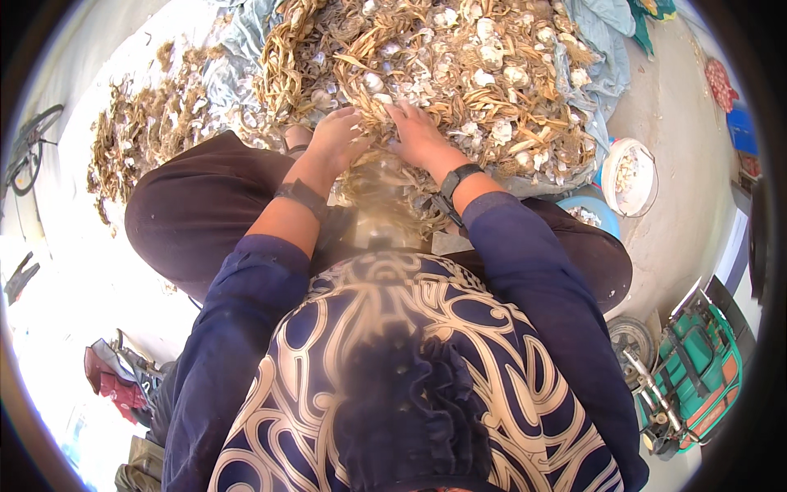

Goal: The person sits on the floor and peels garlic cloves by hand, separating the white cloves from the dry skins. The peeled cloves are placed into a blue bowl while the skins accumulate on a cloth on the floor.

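A heap of dried garlic (492, 55), with white bulbs, papery skins and withered stalks, spreads before my knees. My left hand (337, 140) reaches to its near edge, fingers bent beside a strand of dried stalks (363, 106); whether it grips any is unclear. My right hand (421, 136) lies palm down opposite, fingers apart, its fingertips at the stalks just below a pale garlic bulb (382, 98). Under and between both hands hangs a blurred tangle of dried stalks and roots (375, 184). Dark bands circle both wrists.
Blue-grey cloth (605, 55) edges the heap. Right of it stand a white bucket (628, 175) holding pale pieces and a blue basin (593, 212). Stalk litter (154, 117) covers the floor at left. A green wheeled vehicle (695, 363) is at lower right, a bicycle (31, 147) at far left.
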The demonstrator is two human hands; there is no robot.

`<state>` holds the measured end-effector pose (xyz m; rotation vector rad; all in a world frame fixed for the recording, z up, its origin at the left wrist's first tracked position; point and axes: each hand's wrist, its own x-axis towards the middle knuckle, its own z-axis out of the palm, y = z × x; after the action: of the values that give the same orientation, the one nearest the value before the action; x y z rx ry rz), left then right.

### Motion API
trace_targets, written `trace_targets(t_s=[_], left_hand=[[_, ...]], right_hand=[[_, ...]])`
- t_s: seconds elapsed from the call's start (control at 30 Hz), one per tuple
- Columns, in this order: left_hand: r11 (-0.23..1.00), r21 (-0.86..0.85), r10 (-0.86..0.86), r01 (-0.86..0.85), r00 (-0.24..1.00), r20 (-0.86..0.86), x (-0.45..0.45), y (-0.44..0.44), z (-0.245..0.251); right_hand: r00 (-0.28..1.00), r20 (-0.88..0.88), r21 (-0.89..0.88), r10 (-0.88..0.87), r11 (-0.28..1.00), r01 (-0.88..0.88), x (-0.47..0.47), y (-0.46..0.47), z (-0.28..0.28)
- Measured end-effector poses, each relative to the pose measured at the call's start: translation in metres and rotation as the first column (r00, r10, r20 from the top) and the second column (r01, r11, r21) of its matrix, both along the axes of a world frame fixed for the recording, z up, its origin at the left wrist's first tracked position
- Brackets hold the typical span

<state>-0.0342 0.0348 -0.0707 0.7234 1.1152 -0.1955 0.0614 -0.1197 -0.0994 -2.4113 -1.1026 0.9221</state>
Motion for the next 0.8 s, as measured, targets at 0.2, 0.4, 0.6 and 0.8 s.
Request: trace_targets(t_s=[0.2,0.4,0.6,0.8], left_hand=[[1.000,-0.029,-0.003,0.002,0.999,-0.032,-0.012,0.005,-0.015],[0.996,0.064,-0.060,0.066,0.994,-0.094,-0.002,0.008,-0.014],[0.996,-0.092,0.029,-0.020,0.995,0.094,0.018,0.015,0.003],[0.975,-0.044,0.221,-0.217,0.937,0.271,0.029,0.014,0.027]], right_hand=[[0.978,-0.157,-0.172,-0.136,0.979,0.109,0.005,0.008,-0.017],[0.890,-0.407,0.076,-0.206,0.963,0.258,0.030,0.022,-0.004],[0.880,-0.458,0.327,-0.123,0.898,0.295,0.028,0.024,0.050],[0.786,-0.603,0.391,-0.139,0.807,0.442,-0.001,0.010,0.082]])
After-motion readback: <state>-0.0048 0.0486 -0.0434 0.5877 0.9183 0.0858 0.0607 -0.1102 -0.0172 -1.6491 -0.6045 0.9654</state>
